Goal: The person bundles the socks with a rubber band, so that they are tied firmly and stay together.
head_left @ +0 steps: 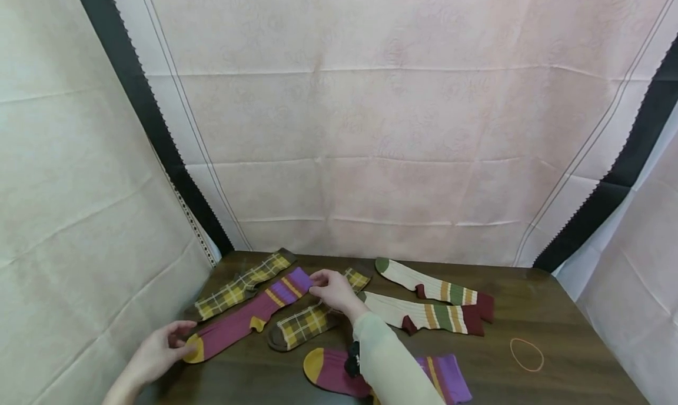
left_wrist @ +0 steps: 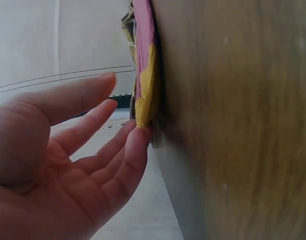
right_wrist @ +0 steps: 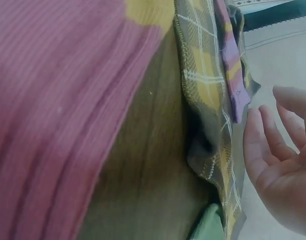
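Note:
A magenta sock (head_left: 233,327) with a yellow toe and heel and a purple striped cuff lies slanted on the table. At its yellow toe (left_wrist: 147,95) is my left hand (head_left: 156,353), its fingertips right at the toe's edge and the thumb held apart. My right hand (head_left: 332,290) is by the purple cuff (right_wrist: 237,95) at the other end, fingers relaxed, thumb raised away from the cloth. Yellow-and-grey plaid socks lie on both sides: one (head_left: 241,287) behind, another (head_left: 307,325) in front, partly hidden under my right hand and wrist.
A matching magenta sock (head_left: 336,369) lies nearest me, partly covered by my right forearm. Two cream socks with striped cuffs, one farther back (head_left: 405,275) and one nearer (head_left: 389,309), lie right of centre. A rubber band (head_left: 541,358) is on the dark wooden table (head_left: 577,358). Pale cloth walls surround it.

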Tool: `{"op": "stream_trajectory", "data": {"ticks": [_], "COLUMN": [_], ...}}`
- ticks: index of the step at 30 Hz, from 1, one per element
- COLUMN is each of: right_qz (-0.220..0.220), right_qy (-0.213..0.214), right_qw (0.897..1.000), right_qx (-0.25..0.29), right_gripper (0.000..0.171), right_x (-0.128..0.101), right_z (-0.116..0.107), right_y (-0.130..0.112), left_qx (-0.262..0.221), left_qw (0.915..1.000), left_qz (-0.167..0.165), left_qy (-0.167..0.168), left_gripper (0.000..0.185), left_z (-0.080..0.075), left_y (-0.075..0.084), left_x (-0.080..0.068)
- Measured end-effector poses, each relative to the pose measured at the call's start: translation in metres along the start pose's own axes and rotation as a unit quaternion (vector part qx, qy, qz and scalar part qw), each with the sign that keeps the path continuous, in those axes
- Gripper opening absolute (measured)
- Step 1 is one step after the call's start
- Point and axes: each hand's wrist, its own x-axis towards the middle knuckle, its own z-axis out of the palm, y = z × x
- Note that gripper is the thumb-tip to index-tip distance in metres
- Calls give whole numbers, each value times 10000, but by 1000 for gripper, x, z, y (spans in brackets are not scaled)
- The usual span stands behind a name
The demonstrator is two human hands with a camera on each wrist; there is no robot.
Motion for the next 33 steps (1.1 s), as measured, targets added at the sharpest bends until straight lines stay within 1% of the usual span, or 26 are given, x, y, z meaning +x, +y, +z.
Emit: {"op": "stream_trajectory", "data": {"ticks": [3, 6, 10, 12, 17, 23, 27, 33], "right_qz": [101, 243, 333, 342, 389, 567, 633, 694], "right_qy": [30, 62, 96, 113, 43, -102, -133, -124], "right_qw": [9999, 9996, 9992, 9993, 9991, 9974, 9961, 9950], "right_qx": [20, 109, 182, 131, 185, 440, 599, 712], "right_gripper": [30, 30, 32, 34, 44, 50, 51, 52], "right_x": [2, 4, 4, 5, 7, 5, 4, 6], "right_z": [3, 6, 9, 11, 11, 9, 8, 11], "right_y": [1, 3, 3, 3, 0, -4, -4, 1], "left_qx": [-218, -391, -227, -78, 58, 42, 47, 38], "left_qw": [9996, 9986, 9988, 9991, 9992, 9984, 9985, 9985], "left_qz": [-52, -227, -333, -329, -306, -405, -384, -339], "left_qy": [-173, -275, -293, -244, -240, -380, -400, -426], "left_gripper": [60, 63, 64, 63, 62, 62, 62, 57], "left_z": [0, 1, 1, 2, 4, 5, 4, 3], "left_y": [-2, -4, -7, -9, -10, -9, -6, -4], "left_x": [-1, -1, 0, 0, 4, 9, 10, 8]}}
